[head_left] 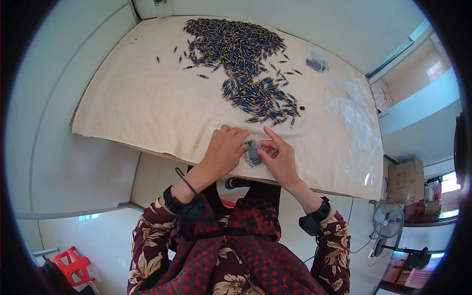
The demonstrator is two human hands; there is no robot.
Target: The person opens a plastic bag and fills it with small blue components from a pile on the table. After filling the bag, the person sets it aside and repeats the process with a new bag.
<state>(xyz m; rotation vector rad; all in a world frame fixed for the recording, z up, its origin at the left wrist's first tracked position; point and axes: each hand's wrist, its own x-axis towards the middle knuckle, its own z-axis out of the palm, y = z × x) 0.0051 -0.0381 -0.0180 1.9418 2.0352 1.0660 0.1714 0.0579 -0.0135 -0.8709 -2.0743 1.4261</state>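
A small clear plastic bag (252, 153) filled with a row of small dark pieces lies near the table's front edge, between my two hands. My left hand (225, 148) is closed at the bag's left side, with thumb and fingers on its edge. On the right side, my right hand (279, 156) pinches the bag between thumb and curled fingers, while its index finger points up and away. Just beyond my hands spreads a big pile of small dark-blue cylinders with brass-coloured ends (263, 98).
A cream cloth (142, 98) covers the table. At the back right lies another filled clear bag (317, 64). Several flat clear bags (351, 108) are spread along the right side. A clear bottle (161, 9) stands at the back left corner. A fan (388, 219) stands off to the right.
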